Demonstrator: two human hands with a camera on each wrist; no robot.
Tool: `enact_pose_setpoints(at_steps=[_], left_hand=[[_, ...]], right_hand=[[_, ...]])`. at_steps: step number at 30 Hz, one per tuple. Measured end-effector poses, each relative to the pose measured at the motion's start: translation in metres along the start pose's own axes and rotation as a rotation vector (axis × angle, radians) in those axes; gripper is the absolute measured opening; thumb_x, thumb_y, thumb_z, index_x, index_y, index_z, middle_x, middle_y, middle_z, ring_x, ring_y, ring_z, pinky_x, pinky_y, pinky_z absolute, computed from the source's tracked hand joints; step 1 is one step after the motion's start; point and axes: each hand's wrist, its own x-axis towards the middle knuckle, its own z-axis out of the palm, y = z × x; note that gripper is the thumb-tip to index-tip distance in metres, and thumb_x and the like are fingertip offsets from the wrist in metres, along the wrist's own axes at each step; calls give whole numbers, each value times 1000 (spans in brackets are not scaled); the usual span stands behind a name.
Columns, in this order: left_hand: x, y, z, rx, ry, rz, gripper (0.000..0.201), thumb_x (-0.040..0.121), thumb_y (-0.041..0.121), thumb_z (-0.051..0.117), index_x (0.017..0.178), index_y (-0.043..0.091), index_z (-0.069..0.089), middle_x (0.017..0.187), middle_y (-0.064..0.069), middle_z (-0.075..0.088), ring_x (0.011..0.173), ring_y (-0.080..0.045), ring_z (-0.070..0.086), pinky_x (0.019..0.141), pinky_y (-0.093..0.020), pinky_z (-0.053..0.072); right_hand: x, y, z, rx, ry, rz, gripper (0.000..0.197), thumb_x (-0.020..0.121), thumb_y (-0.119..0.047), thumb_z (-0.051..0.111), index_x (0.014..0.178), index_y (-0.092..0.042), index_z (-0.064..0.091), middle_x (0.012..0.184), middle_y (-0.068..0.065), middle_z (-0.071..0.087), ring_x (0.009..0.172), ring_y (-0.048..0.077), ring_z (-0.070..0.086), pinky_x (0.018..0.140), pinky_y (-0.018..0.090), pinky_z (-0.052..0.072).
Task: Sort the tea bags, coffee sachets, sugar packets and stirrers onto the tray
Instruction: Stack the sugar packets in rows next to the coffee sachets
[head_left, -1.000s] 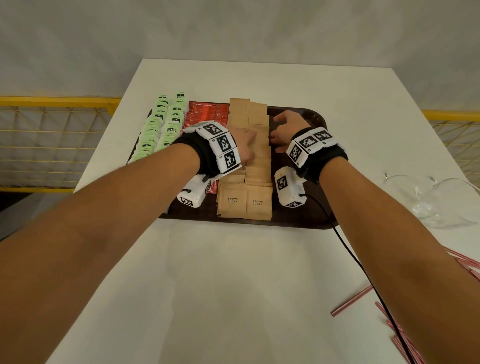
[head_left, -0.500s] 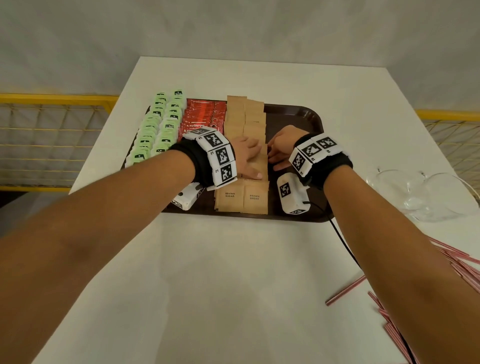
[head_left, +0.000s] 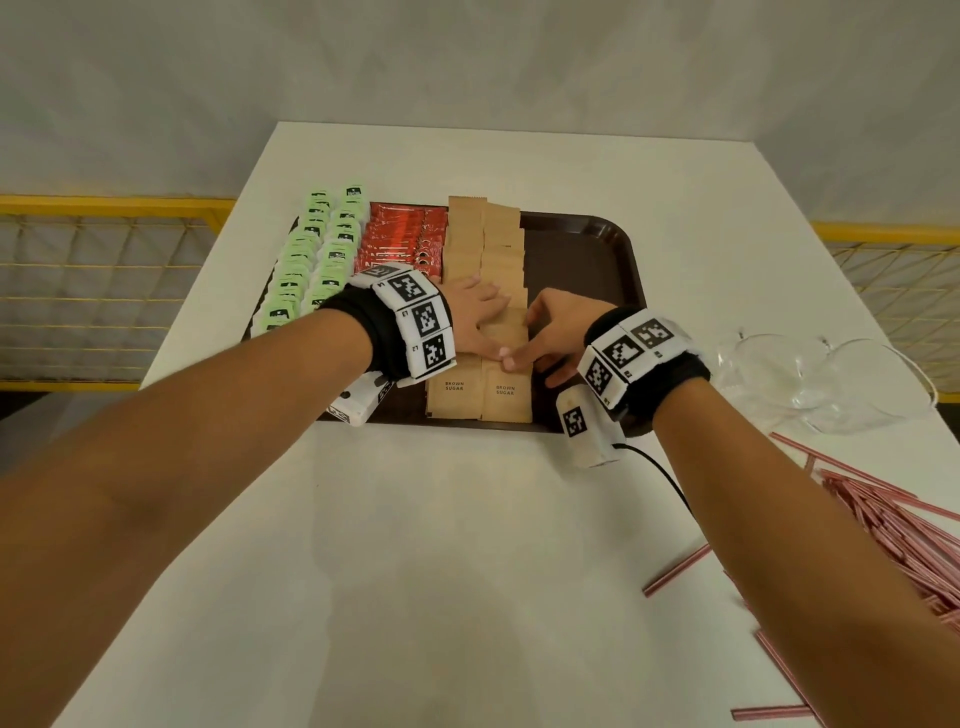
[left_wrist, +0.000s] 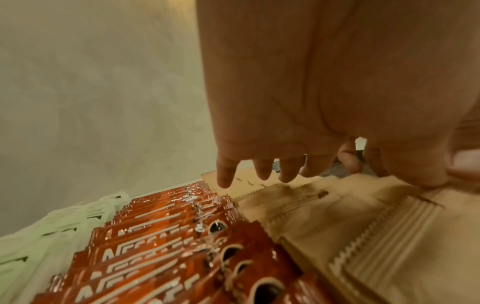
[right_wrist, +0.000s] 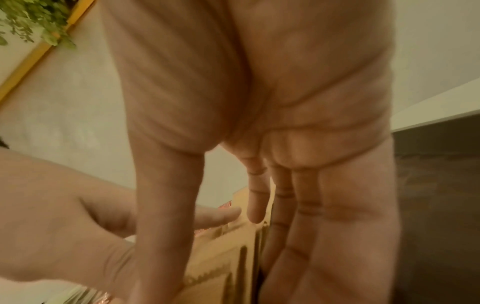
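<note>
Both my hands are down on the brown sugar packets (head_left: 480, 291), which run in two overlapping columns straight away from me along the middle of the tray (head_left: 597, 244). My left hand (head_left: 475, 317) lies flat on the columns with its fingers spread and straight, gripping nothing. My right hand (head_left: 553, 332) stands against the columns' right edge, fingers extended along it and thumb reaching in toward my left thumb; it too holds nothing that I can see. To the left of my left hand sit the red coffee sachets (head_left: 402, 244), touching the sugar columns, and beyond them the green tea bags (head_left: 317, 260) in two rows. I judge this squaring-up of the sugar to be nearly done, and what matters for the next move is the stirrers (head_left: 883, 525). They lie in a loose heap on the tabletop well off to the right of my right hand and nearer to me than the tray, most of them slanting away to the left. My right hand is clearly the nearer one. The bare strip of tray lies just right of that hand, running the same way as the sugar columns, so I expect the stirrers will have to be turned to lie along it.
</note>
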Motion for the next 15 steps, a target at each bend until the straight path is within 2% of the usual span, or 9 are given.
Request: enact_pose_setpoints(at_steps=[3,6,10,12,15], left_hand=[[-2,-1,2,-36,-30,-13,75,94,56,30,150,17,-1,158,-2,-5,145,-22,-5,115,-43,3],[-1,-4,-3,-92,-30,-27,71,96,54,25,150,16,-3,158,-1,-7,145,-21,-5,117,-46,2],[6,-5,-3,-97,-36,-44,69,98,51,24,150,14,-1,158,-2,-5,145,-21,-4,116,-41,2],[10,-5,-1,-112,-44,-44,70,98,52,24,150,12,-1,158,-3,-5,145,-22,-4,116,-38,2],[12,-4,-3,-105,-55,-60,70,98,51,24,150,10,1,158,-5,-3,145,-23,-2,116,-36,3]], right_hand=[[-1,-1,-5,58,-15,22,54,70,-12,81,111,-14,46,103,11,59,92,23,63,77,44,57],[7,-5,-17,183,69,46,34,84,-2,64,114,-10,50,96,13,61,86,21,63,74,40,56],[23,-13,-19,240,181,86,25,93,3,46,117,1,54,110,22,62,96,30,64,83,48,55],[28,-14,-15,212,167,81,25,93,2,47,117,4,56,112,24,62,101,33,64,86,49,53],[35,-12,-13,178,151,68,25,91,-2,53,114,6,59,105,23,64,103,35,64,88,47,53]])
